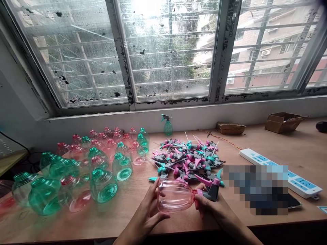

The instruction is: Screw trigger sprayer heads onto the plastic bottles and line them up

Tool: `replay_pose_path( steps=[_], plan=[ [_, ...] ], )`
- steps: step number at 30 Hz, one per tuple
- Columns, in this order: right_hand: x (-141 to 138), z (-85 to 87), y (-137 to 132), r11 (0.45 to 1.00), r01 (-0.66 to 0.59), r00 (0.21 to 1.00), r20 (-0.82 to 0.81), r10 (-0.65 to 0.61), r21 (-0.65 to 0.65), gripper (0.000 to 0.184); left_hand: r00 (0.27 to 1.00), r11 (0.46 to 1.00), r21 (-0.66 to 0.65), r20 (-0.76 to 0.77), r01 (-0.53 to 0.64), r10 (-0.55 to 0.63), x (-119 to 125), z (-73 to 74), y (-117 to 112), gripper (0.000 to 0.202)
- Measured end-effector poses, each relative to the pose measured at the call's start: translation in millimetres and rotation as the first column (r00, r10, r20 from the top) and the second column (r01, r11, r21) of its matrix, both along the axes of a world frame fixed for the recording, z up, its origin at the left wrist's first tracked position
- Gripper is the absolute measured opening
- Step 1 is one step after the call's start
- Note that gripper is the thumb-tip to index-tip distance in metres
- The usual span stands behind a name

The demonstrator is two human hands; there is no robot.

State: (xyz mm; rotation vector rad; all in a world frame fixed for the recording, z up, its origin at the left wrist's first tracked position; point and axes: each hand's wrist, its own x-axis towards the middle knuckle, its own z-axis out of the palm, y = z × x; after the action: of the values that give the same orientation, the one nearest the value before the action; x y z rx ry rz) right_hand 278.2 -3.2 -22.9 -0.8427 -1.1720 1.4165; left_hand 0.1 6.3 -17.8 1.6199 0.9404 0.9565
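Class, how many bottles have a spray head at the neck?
2: a green bottle standing alone by the wall, and a pink bottle held sideways between the left hand and right hand. Others may be hidden.

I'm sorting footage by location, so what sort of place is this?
Probably a small workshop or assembly room: a wood-topped table by barred windows carries many uncapped bottles and a heap of spray heads.

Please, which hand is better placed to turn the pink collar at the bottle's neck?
Probably the right hand: its fingers are at the pink collar, while the left hand supports the pink bottle near its base.
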Motion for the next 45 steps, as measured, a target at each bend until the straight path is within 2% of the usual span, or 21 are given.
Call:
replay_pose_path(
  steps=[7, 11, 14, 17, 21, 27, 30, 34, 39, 45],
  plan=[
    [0, 0.3, 1, 1.000, -0.009, 1.000, -0.021, 0.009, 0.004, 0.036, 0.999, 0.998, 0.030, 0.007, 0.052, -0.052, 3, 18.7, -7, 0.095],
    [-1, 1.1, 0, 1.000, 0.001, 1.000, -0.019, -0.001, 0.009, 0.037, 0.994, 0.996, -0.029, 0.064, 0.090, -0.088, 9, 25.2, -8, 0.103],
    [-2, 0.5, 0, 1.000, 0.012, 1.000, -0.026, -0.012, 0.003, 0.039, 0.992, 0.995, -0.044, 0.099, 0.088, -0.083, 9, 21.1, -6, 0.100],
    [-3, 0.7, 0, 1.000, 0.008, 0.999, -0.032, -0.008, -0.007, 0.039, 0.997, 0.998, -0.022, 0.058, 0.052, -0.050, 5, 12.6, -3, 0.102],
    [-4, 3.2, -1, 1.000, 0.004, 1.000, -0.025, -0.004, 0.000, 0.040, 0.998, 0.997, -0.025, -0.005, 0.070, -0.070, -1, 3.8, 0, 0.107],
    [-5, 2.2, 0, 0.999, 0.035, 0.997, -0.061, -0.037, -0.032, 0.044, 0.996, 0.996, -0.038, -0.017, 0.083, -0.084, 1, -1.1, 3, 0.112],
    [-5, 0.1, 1, 0.999, 0.037, 0.997, -0.070, -0.039, -0.035, 0.043, 0.995, 0.995, -0.035, -0.030, 0.092, -0.093, 2, -1.6, 5, 0.108],
    [-4, -1.9, 2, 0.999, 0.024, 0.998, -0.060, -0.025, -0.022, 0.041, 0.994, 0.997, 0.017, -0.081, 0.070, -0.068, -1, -3.4, 5, 0.103],
    [-4, -3.6, 3, 0.999, 0.022, 0.998, -0.051, -0.024, -0.025, 0.044, 0.995, 0.983, 0.183, -0.101, -0.008, 0.027, -6, -12.1, 7, 0.093],
    [-8, -2.0, 2, 0.997, 0.046, 0.998, -0.044, -0.049, -0.060, 0.049, 0.991, 0.986, 0.163, -0.129, 0.040, -0.019, -5, -10.8, 7, 0.105]
  ],
)
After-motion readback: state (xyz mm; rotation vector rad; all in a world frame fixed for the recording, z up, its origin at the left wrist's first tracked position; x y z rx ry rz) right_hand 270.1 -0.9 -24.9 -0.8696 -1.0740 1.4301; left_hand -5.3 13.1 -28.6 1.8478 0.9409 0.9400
